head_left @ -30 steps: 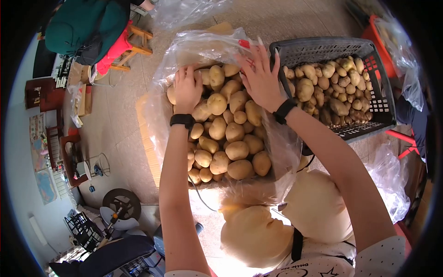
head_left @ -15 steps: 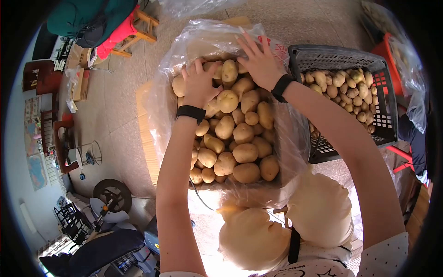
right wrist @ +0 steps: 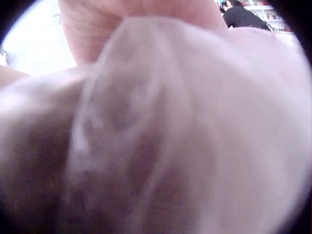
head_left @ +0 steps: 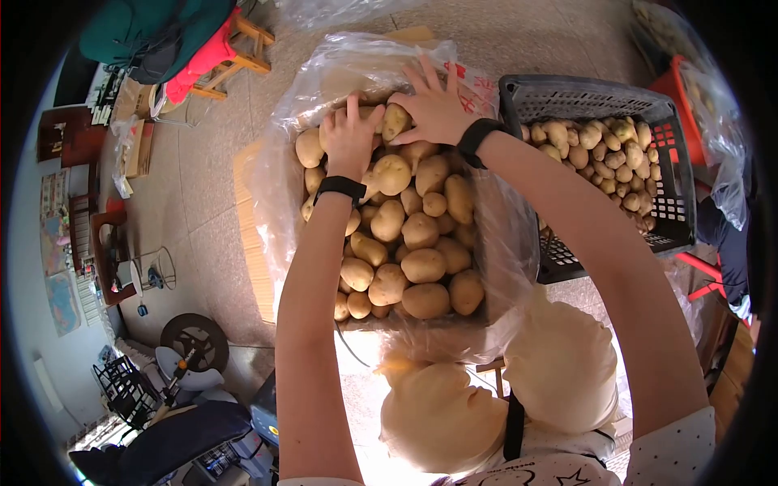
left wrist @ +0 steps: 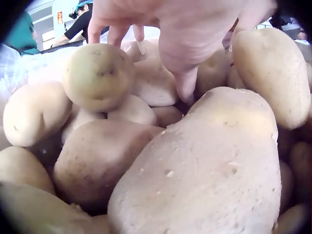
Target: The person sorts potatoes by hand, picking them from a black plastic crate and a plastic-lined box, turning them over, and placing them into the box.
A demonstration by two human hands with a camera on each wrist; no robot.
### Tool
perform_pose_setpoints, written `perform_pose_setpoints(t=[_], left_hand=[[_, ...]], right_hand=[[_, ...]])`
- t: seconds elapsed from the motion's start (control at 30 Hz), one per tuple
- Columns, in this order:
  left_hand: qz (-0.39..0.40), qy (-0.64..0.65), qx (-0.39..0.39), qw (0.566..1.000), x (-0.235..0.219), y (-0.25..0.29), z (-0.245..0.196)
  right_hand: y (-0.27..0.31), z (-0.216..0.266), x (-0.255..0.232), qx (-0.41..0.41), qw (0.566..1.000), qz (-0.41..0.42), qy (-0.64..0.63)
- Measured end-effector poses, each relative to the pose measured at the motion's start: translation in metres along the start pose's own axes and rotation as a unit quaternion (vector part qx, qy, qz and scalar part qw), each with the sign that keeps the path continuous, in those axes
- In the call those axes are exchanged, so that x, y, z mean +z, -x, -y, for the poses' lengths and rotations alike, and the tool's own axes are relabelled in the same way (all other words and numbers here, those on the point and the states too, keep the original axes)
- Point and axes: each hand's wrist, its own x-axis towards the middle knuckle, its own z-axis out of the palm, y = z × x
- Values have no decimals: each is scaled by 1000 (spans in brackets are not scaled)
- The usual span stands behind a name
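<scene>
Potatoes [head_left: 421, 265] fill a box lined with clear plastic [head_left: 506, 219] in the head view. My left hand [head_left: 348, 144] rests on those at the back left, and the left wrist view shows its fingers [left wrist: 187, 83] spread and reaching down among them. My right hand [head_left: 438, 113] lies at the back right with fingers spread toward the plastic and its thumb beside an upright potato [head_left: 395, 121]. That potato stands between both hands. In the right wrist view a blurred pale surface hides the fingertips; only part of the hand [right wrist: 97, 29] shows.
A black plastic crate [head_left: 587, 95] of smaller potatoes stands close on the right, with a red container [head_left: 687, 113] beyond it. Flattened cardboard [head_left: 255, 243] sticks out left of the box. A wooden stool [head_left: 251, 49] stands at the upper left.
My right hand has moved left and down from the box's back right edge onto the potatoes, nearer my left hand. My left hand has shifted slightly right, its fingers now over the back potatoes.
</scene>
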Motion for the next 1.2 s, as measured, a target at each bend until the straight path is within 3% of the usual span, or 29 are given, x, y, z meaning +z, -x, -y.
perform_pose_setpoints(t=[0.13, 0.3, 0.5, 0.57, 0.8, 0.87, 0.93, 1.0, 1.1, 1.2], left_hand=[[-28, -41, 7, 999, 8, 3, 2], [-6, 63, 48, 997, -1, 7, 20], [-11, 65, 103, 993, -9, 7, 27], [50, 13, 124, 991, -10, 7, 18], [46, 62, 113, 991, -12, 7, 22], [4, -44, 161, 986, -4, 4, 21], [-16, -49, 189, 981, 0, 3, 22], [-37, -55, 216, 974, 1, 3, 25], [-35, -20, 244, 969, -3, 7, 28], [-57, 92, 183, 977, -8, 13, 27]], right_hand=[[-4, -1, -1, -23, 1000, -15, -3], [4, -4, -4, -75, 991, -102, 31], [7, -10, -13, -89, 987, -130, -19], [8, -11, -20, -86, 988, -125, -23], [7, -15, -34, -74, 984, -156, -33], [4, -18, -39, -67, 983, -168, -28], [0, -20, -42, -61, 981, -182, -25], [-4, -25, -43, -86, 962, -259, -15], [-3, -25, -63, -80, 978, -185, -58], [-3, -26, -65, -80, 979, -177, -65]])
